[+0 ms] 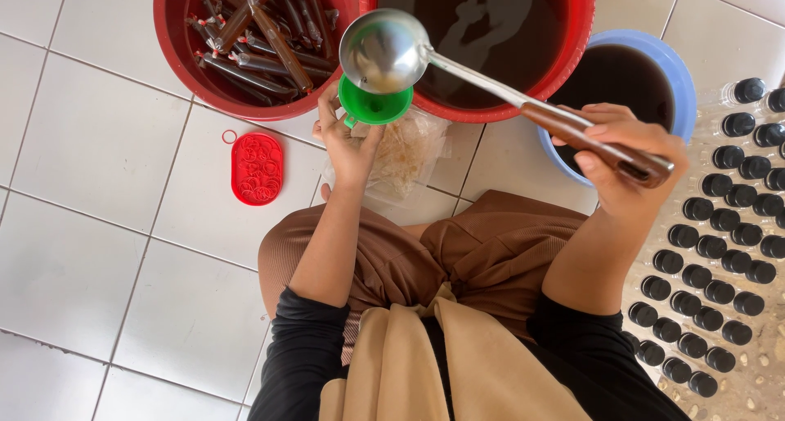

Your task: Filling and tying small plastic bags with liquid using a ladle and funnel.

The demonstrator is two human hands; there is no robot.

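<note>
Ladle point(384, 51), gripped by the right hand point(625, 147), hovers tilted over the green funnel point(372, 106) the left hand point(347, 147) pinches; pouring slowly, centred, should prevent overflow.

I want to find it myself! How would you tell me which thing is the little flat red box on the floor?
Start at the red basin full of long dark filled tubes. Just below its rim, on the white tiled floor, lies the flat red oval container, left of the left hand holding the green funnel. It alone holds small red rings.
</note>
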